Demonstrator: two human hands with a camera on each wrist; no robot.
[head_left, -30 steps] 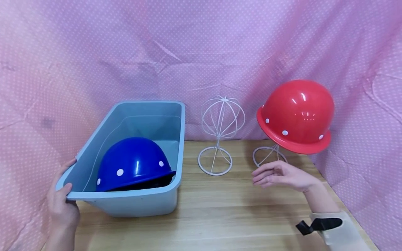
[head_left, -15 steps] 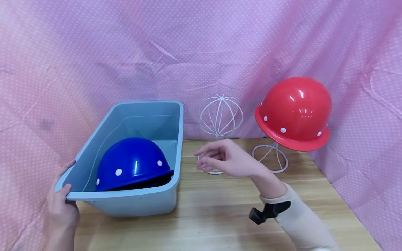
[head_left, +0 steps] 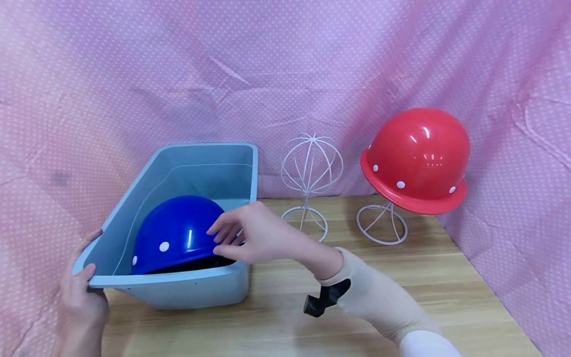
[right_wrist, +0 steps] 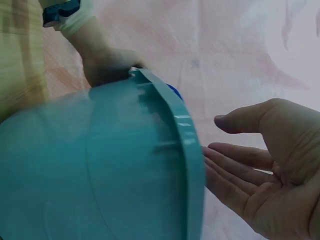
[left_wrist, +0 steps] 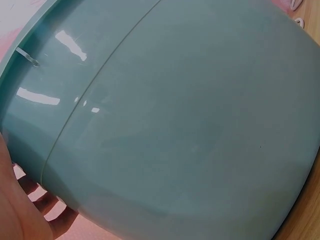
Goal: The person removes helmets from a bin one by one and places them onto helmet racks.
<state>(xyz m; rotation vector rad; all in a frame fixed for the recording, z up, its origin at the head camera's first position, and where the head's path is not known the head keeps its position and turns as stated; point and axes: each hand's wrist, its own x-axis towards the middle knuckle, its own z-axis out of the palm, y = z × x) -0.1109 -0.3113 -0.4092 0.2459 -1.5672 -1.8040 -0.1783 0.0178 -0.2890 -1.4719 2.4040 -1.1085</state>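
Observation:
A blue hard hat [head_left: 176, 223] with white studs lies tilted inside a light blue plastic bin [head_left: 200, 292] on the left. At the bin's front left corner my left hand [head_left: 85, 302] grips the rim, thumb on top. In the left wrist view its fingers [left_wrist: 65, 222] curl round the bin's edge. My right hand [head_left: 258, 235] is over the bin's right rim, by the hat's right side. The right wrist view shows that hand [right_wrist: 280, 170] with thumb and fingers spread apart, nothing between them. I cannot tell whether its fingertips touch the hat.
A white wire stand [head_left: 306, 196] without a hat stands right of the bin. Further right, a red hard hat [head_left: 419, 158] sits tilted on a second wire stand [head_left: 383, 243]. Pink dotted cloth [head_left: 285, 59] hangs behind the wooden table [head_left: 446, 287].
My right hand has moved left from below the red hard hat, past the wire stand, to the blue hard hat. My left hand still holds the bin's rim.

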